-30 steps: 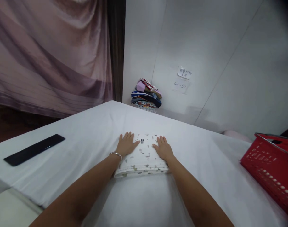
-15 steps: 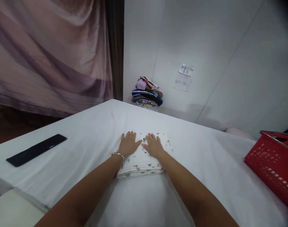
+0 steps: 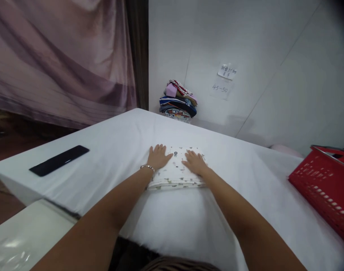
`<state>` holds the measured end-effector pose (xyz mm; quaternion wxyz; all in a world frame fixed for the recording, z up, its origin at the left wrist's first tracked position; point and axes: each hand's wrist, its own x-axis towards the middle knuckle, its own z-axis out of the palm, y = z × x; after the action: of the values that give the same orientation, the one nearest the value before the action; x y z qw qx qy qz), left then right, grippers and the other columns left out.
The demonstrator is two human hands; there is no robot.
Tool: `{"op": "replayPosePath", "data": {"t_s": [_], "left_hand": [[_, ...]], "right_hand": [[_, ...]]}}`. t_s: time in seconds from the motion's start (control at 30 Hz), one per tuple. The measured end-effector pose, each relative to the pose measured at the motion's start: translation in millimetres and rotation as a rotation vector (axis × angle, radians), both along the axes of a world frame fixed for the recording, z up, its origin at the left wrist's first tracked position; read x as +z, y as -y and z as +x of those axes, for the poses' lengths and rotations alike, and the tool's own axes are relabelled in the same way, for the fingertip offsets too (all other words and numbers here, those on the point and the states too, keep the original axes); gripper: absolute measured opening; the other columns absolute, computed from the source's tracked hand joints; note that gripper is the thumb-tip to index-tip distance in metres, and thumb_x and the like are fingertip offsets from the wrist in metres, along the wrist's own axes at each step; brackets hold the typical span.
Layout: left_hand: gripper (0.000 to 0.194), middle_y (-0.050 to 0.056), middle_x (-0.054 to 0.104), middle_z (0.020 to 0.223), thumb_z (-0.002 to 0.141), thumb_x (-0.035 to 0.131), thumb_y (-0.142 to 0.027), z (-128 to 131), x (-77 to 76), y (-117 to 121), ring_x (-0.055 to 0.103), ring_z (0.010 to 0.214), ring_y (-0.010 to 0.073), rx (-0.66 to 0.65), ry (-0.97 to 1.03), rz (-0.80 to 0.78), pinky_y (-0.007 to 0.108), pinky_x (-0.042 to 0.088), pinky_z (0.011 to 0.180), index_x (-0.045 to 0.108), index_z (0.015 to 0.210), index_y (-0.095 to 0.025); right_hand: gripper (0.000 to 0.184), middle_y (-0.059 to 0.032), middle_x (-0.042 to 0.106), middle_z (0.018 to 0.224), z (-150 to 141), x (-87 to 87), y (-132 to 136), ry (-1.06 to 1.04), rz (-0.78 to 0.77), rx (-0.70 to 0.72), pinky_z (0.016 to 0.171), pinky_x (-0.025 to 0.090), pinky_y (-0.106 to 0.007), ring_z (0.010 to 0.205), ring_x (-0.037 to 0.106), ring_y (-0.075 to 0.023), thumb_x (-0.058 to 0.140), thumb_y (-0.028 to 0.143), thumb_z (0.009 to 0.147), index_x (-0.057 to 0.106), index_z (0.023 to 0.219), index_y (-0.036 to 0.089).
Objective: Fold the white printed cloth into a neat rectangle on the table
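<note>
A folded white cloth with small scattered prints lies on the white-covered table, its layered fold edge facing me. Flat on its left side rests my left hand, fingers spread, a bracelet at the wrist. My right hand lies on the cloth's right side, fingers also spread. Between the hands a small dark round print shows on the cloth. Whether it is a garment or a plain sheet I cannot tell.
A flat black object lies on the table at left. A red basket stands at the right edge. Folded clothes are stacked by the far wall, near paper notes. A pale surface adjoins at lower left.
My right hand has slid rightward over the cloth, so the hands are farther apart. The view has tipped down, showing more of the table's near side.
</note>
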<state>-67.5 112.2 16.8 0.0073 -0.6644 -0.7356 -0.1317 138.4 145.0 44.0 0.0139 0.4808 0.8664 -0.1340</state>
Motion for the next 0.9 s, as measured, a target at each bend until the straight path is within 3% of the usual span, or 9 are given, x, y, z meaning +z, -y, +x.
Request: {"op": "replayPosePath", "data": {"t_s": [0.1,0.2,0.3,0.4,0.5,0.6,0.7,0.8,0.9], "left_hand": [[0.069,0.012,0.033,0.144,0.085,0.024,-0.06,0,0.1,-2,0.023,0.134,0.0298,-0.008,0.011,-0.014,0.052,0.01,0.108,0.038,0.135,-0.015],[0.069,0.013,0.031,0.145,0.085,0.026,-0.061,0,0.6,-5,0.021,0.134,0.0296,-0.022,0.038,-0.013,0.053,0.008,0.108,0.038,0.135,-0.015],[0.066,0.011,0.03,0.146,0.084,0.032,-0.059,-5,3.3,-9,0.02,0.135,0.0281,-0.036,0.12,-0.008,0.052,0.008,0.108,0.037,0.135,-0.017],[0.06,0.009,0.03,0.146,0.085,0.037,-0.053,-19,3.8,-3,0.024,0.134,0.0236,-0.027,0.288,0.032,0.041,0.018,0.109,0.042,0.132,-0.017],[0.052,0.008,0.043,0.138,0.085,0.039,-0.052,-36,-1.6,22,0.039,0.126,0.02,-0.017,0.463,0.134,0.03,0.032,0.103,0.055,0.12,-0.017],[0.045,0.006,0.062,0.115,0.082,0.043,-0.052,-44,-9.2,66,0.054,0.107,0.0193,0.003,0.583,0.244,0.029,0.042,0.092,0.064,0.104,-0.019],[0.039,0.004,0.067,0.095,0.079,0.049,-0.052,-37,-10.6,110,0.059,0.09,0.018,-0.015,0.676,0.299,0.028,0.048,0.079,0.066,0.09,-0.019],[0.033,0.003,0.065,0.09,0.078,0.054,-0.048,-21,-4.8,136,0.059,0.084,0.0167,-0.081,0.702,0.352,0.029,0.048,0.078,0.066,0.089,-0.019],[0.03,0.004,0.062,0.098,0.075,0.06,-0.044,-12,0.0,144,0.056,0.093,0.0179,-0.184,0.595,0.343,0.031,0.046,0.085,0.065,0.094,-0.021]], "right_hand": [[0.064,-0.0033,0.012,0.152,41,-0.3,8,-0.048,-0.006,-0.083,0.109,0.001,-0.046,0.139,0.004,-0.0229,0.029,0.06,0.087,0.03,0.14,0.024],[0.063,-0.0035,0.017,0.15,77,-9.5,21,-0.245,-0.049,-0.167,0.111,0.011,-0.041,0.137,0.016,-0.0217,0.038,0.056,0.085,0.037,0.137,0.021],[0.064,-0.004,0.021,0.149,95,-23.1,35,-0.445,-0.084,-0.251,0.11,0.02,-0.034,0.135,0.023,-0.0184,0.037,0.053,0.084,0.037,0.137,0.017],[0.062,-0.004,0.035,0.143,100,-34.2,44,-0.593,-0.052,-0.294,0.11,0.023,-0.036,0.132,0.031,-0.0181,0.035,0.053,0.084,0.041,0.135,0.018],[0.06,-0.004,0.046,0.136,100,-40.1,47,-0.722,-0.024,-0.324,0.109,0.026,-0.039,0.128,0.039,-0.0206,0.04,0.054,0.082,0.048,0.13,0.02],[0.058,-0.0061,0.052,0.13,102,-44.3,45,-0.804,-0.008,-0.354,0.107,0.031,-0.041,0.124,0.044,-0.0225,0.043,0.055,0.08,0.055,0.123,0.019],[0.054,-0.009,0.054,0.128,104,-48.9,42,-0.846,0.149,-0.352,0.105,0.033,-0.041,0.123,0.045,-0.0232,0.042,0.054,0.082,0.06,0.117,0.017],[0.049,-0.0085,0.053,0.128,100,-51.2,42,-0.817,0.363,-0.239,0.106,0.03,-0.043,0.125,0.041,-0.0226,0.039,0.051,0.085,0.061,0.115,0.018],[0.043,-0.0055,0.058,0.123,88,-48.3,51,-0.735,0.383,-0.065,0.107,0.03,-0.043,0.124,0.042,-0.0215,0.038,0.047,0.088,0.062,0.112,0.022]]}}
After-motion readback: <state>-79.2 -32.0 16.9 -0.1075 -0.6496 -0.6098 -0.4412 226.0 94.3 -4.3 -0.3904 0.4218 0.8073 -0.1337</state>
